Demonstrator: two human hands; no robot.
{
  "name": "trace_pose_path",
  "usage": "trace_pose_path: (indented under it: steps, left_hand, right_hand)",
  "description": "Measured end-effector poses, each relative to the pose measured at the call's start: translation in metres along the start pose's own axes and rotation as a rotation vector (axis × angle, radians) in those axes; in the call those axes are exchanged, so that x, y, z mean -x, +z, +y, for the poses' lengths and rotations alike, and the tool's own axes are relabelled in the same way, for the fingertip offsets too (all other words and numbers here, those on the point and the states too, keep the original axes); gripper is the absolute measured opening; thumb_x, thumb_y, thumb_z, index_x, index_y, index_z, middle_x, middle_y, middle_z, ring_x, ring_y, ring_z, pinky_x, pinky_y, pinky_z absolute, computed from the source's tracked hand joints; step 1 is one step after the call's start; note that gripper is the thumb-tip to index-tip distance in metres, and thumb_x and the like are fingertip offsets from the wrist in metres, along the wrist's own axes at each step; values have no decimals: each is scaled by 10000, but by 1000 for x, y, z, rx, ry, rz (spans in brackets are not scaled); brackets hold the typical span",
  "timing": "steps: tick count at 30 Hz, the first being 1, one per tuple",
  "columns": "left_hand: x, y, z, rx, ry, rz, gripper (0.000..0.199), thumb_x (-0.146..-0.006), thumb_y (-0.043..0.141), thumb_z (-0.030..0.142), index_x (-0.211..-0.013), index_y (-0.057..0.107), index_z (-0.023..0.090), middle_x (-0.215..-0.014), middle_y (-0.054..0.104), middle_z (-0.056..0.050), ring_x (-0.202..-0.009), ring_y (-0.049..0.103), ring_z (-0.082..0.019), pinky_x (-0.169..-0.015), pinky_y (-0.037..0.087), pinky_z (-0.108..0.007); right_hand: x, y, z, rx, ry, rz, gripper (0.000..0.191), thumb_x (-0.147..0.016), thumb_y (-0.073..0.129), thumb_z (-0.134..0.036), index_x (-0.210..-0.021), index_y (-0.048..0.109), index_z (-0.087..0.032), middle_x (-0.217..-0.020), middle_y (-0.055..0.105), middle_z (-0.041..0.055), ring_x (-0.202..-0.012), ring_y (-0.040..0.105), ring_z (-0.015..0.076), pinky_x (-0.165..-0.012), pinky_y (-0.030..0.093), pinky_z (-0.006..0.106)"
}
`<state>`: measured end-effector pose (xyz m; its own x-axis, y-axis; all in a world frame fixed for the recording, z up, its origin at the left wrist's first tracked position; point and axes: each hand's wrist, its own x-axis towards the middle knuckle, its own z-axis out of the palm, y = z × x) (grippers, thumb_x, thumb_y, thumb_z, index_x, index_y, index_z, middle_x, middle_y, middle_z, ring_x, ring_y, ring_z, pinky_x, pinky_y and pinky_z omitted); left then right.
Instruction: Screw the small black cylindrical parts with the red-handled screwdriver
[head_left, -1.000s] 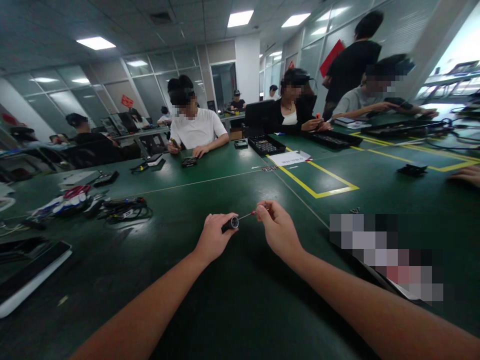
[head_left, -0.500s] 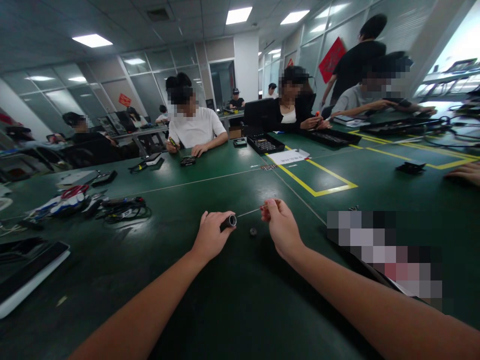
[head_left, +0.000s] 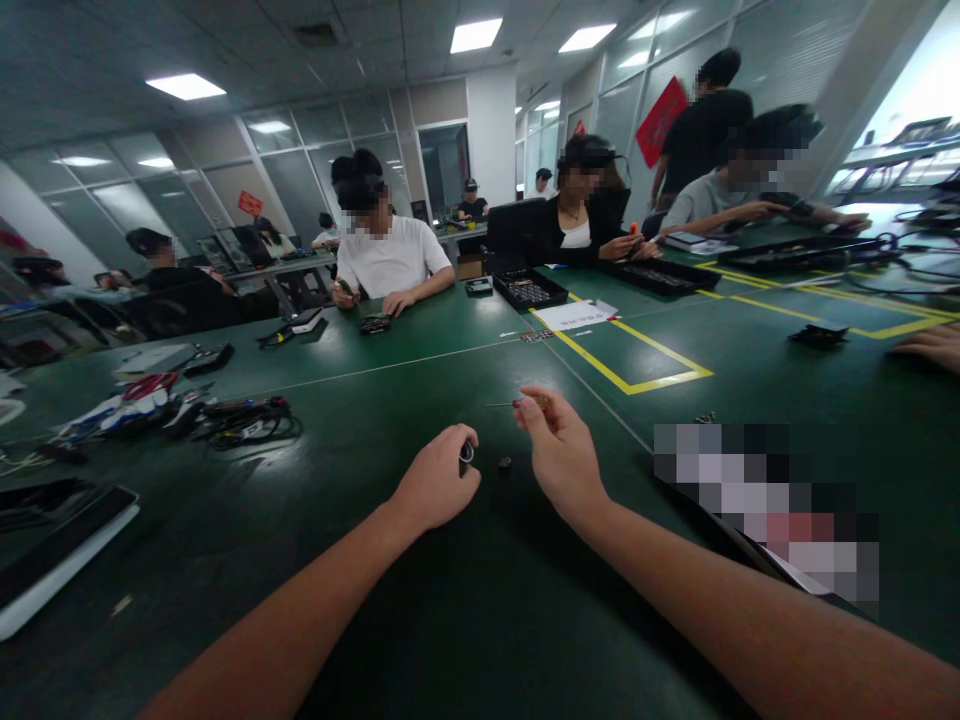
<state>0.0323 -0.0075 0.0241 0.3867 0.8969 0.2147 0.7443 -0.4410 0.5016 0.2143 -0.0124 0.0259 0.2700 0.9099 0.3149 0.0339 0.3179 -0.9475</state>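
Observation:
My left hand (head_left: pixel 435 482) is wrapped round a short dark cylinder (head_left: pixel 466 456) with a pale ring at its end; most of the cylinder is hidden by the fingers. In my right hand (head_left: pixel 564 455) is a screwdriver (head_left: pixel 517 403), its thin shaft pointing left above the left hand and apart from the cylinder. Part of its amber-coloured handle shows between the fingers. A small dark round piece (head_left: pixel 505 464) lies on the green table (head_left: pixel 420 640) between the two hands.
Bundled cables (head_left: pixel 251 418) and a black-and-white device (head_left: pixel 67 550) lie to the left. A blurred-out tray or sheet (head_left: pixel 765 520) is near my right forearm. Across the table, co-workers handle parts beside a black tray (head_left: pixel 532 290). Yellow tape (head_left: pixel 667 382) marks the tabletop.
My left hand has shifted slightly right and turned, covering more of the cylinder. The screwdriver shaft has come away from the left hand, and more of its handle shows.

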Motion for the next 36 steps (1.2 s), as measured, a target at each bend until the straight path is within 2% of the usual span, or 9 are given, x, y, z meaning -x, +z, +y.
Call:
trace_pose_path:
  steps: [4,9,12,15,23,27,29,32,36]
  left_hand:
    - [-7,1,14,-62,16,-124,62,-876,650,216,-927,617,202,-920,656,-40,-850,613,-233,-748,462,-349]
    - [-15,9,21,-139,11,-233,302,-892,689,323,-1184,659,253,-1083,697,-71,-954,657,-280,-781,507,-369]
    - [-20,12,22,-176,29,-280,282,-894,678,342,-1166,700,270,-1042,715,-74,-945,673,-289,-794,525,-373]
    - [-24,12,19,-174,31,-284,190,-899,659,314,-1066,738,270,-995,722,-61,-907,679,-274,-778,530,-365]
    - [-25,2,9,-96,-8,-250,157,-874,675,307,-996,767,270,-988,739,-56,-900,688,-263,-770,524,-340]
    - [-27,-11,2,155,-129,-288,237,-900,612,376,-1016,745,217,-869,724,-56,-664,668,-192,-630,496,-285]
    - [-26,-20,-5,323,-228,-280,271,-889,602,379,-1043,725,193,-887,719,-62,-582,628,-160,-552,459,-258]
    - [-20,-36,-20,555,-360,-190,304,-857,628,365,-1077,713,173,-967,708,-90,-585,579,-129,-500,408,-217]
    - [-6,-60,-45,915,-532,-27,296,-829,675,335,-1056,699,146,-920,643,-79,-588,534,-107,-492,417,-195]
  right_hand:
    - [-1,0,2,15,-20,-1,336,-933,575,-481,-1115,656,-211,-982,710,72,-902,664,220,-839,520,392]
    - [-2,-1,5,19,-24,1,315,-940,562,-482,-1086,656,-219,-978,705,63,-879,653,211,-830,517,381]
    - [-2,-1,4,19,-23,1,301,-941,560,-474,-1075,651,-221,-962,700,58,-874,651,208,-832,516,379]
    - [-2,0,4,21,-20,3,298,-936,562,-476,-1061,648,-220,-933,696,54,-860,652,209,-829,516,382]
    - [-1,1,1,4,7,-19,309,-915,574,-488,-1048,641,-217,-912,693,54,-857,658,216,-834,519,398]
    - [-1,1,0,-4,16,-24,313,-917,572,-488,-1052,637,-214,-909,692,55,-853,658,215,-826,523,397]
    - [-1,1,1,6,19,-34,313,-921,567,-489,-1057,635,-215,-911,693,55,-861,657,216,-828,523,397]
    - [-1,0,1,7,25,-44,313,-923,565,-492,-1057,638,-219,-911,693,54,-863,655,217,-826,525,400]
    - [-2,0,2,-4,32,-59,317,-912,566,-505,-1042,635,-224,-922,690,56,-871,655,220,-832,526,405]
